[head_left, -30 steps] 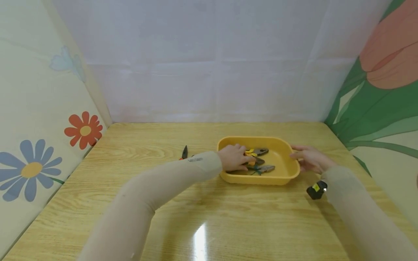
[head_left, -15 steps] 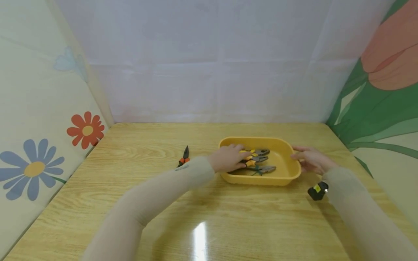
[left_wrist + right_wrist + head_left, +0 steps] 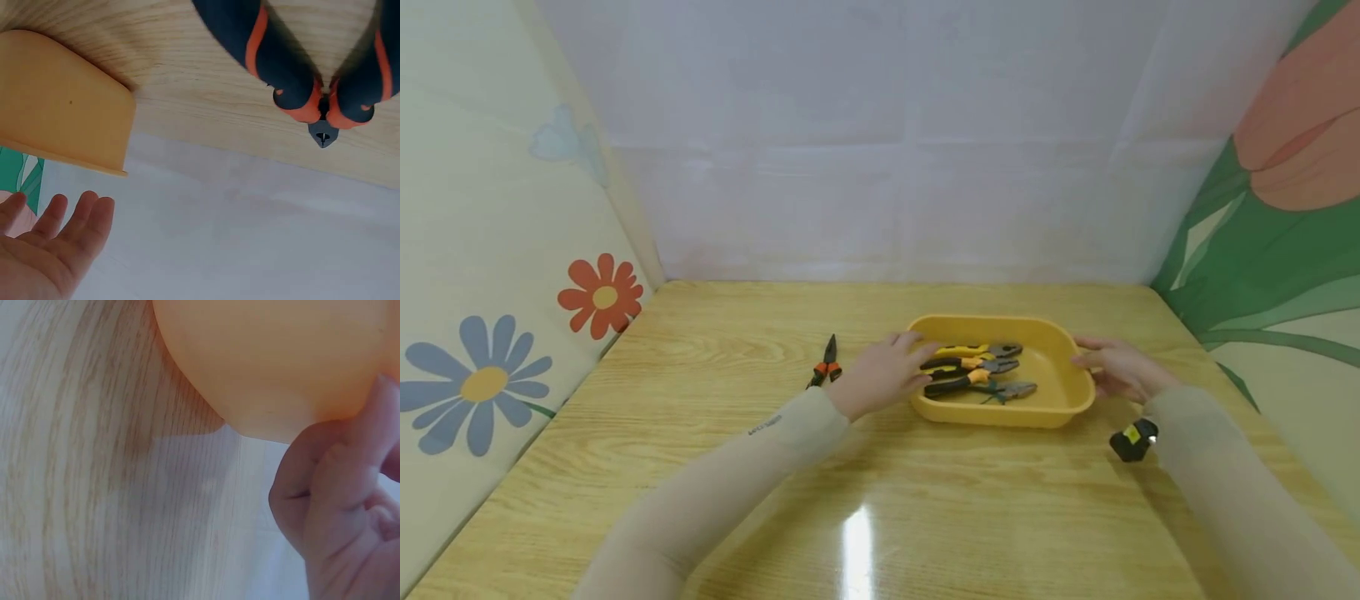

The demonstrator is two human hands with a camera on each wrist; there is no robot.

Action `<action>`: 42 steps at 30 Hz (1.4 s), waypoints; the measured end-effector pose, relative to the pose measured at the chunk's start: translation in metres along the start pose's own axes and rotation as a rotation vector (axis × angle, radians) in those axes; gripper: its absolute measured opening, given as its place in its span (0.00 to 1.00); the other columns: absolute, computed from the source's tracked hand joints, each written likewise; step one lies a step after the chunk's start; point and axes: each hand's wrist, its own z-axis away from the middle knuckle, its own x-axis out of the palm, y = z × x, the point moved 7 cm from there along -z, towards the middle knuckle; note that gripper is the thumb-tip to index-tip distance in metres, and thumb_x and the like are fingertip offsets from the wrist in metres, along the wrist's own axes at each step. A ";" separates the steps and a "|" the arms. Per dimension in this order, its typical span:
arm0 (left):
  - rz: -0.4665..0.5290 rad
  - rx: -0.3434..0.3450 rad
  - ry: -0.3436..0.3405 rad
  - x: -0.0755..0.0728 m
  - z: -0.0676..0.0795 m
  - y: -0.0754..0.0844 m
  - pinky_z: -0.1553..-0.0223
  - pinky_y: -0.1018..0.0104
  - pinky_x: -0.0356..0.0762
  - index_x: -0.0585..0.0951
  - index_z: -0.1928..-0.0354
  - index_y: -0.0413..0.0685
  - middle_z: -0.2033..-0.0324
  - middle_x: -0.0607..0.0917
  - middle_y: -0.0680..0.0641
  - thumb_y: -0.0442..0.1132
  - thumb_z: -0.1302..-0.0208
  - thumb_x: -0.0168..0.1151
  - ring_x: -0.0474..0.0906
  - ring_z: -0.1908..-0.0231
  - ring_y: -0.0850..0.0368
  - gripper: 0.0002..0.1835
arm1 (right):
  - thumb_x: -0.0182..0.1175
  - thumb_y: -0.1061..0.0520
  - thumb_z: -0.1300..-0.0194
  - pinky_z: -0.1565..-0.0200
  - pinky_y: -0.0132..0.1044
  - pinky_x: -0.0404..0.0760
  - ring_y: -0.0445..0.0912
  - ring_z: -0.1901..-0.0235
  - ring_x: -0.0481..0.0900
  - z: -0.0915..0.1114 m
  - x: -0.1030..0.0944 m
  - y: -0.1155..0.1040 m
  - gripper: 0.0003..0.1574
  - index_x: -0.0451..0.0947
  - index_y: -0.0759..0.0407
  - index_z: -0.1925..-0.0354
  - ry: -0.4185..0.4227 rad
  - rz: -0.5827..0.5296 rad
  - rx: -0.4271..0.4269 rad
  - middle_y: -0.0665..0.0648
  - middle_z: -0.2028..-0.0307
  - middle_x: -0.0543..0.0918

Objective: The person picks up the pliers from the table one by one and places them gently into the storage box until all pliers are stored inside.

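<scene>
My left hand (image 3: 880,375) is held at the left end of a yellow plastic tray (image 3: 1000,414), fingers spread loosely and holding nothing. In the left wrist view the fingers (image 3: 100,219) stand apart from the tray's wall (image 3: 69,100). At the tray's right end my right hand (image 3: 1120,371) grips the rim, and the right wrist view has its thumb (image 3: 381,406) against the tray wall (image 3: 269,356). Inside the tray lie several pliers (image 3: 998,366), side by side, with yellow, black-and-orange and green handles. The left hand partly covers some handle ends.
Orange-and-black pliers (image 3: 827,365) lie on the wooden table (image 3: 737,333) left of the tray, their handles spread in the left wrist view. A black tape measure (image 3: 1133,440) with a yellow label sits beside the right wrist. A pale cloth wall (image 3: 895,167) stands behind.
My left hand has drawn back leftward out of the tray, uncovering the pliers' handles there and the orange-and-black pliers on the table. My right hand has stayed at the rim.
</scene>
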 end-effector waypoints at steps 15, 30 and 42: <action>-0.025 -0.073 0.135 -0.009 0.038 -0.011 0.54 0.56 0.80 0.70 0.34 0.45 0.44 0.76 0.37 0.49 0.31 0.60 0.77 0.49 0.43 0.28 | 0.46 0.61 0.26 0.63 0.38 0.83 0.43 0.64 0.80 0.000 0.000 0.000 0.45 0.31 0.65 0.25 0.007 0.001 0.013 0.55 0.55 0.74; -0.003 -0.121 0.174 -0.009 0.060 -0.018 0.64 0.52 0.81 0.69 0.35 0.43 0.46 0.75 0.33 0.46 0.32 0.62 0.76 0.52 0.39 0.28 | 0.46 0.62 0.26 0.64 0.36 0.83 0.42 0.66 0.81 -0.001 -0.002 0.001 0.45 0.31 0.66 0.25 0.019 -0.010 0.000 0.52 0.57 0.75; -0.012 -0.185 0.112 0.005 0.075 -0.023 0.53 0.47 0.77 0.68 0.34 0.40 0.45 0.73 0.32 0.46 0.32 0.61 0.73 0.48 0.37 0.29 | 0.46 0.62 0.26 0.64 0.37 0.83 0.41 0.65 0.80 -0.001 -0.002 0.002 0.45 0.31 0.66 0.25 0.020 -0.001 0.009 0.52 0.57 0.75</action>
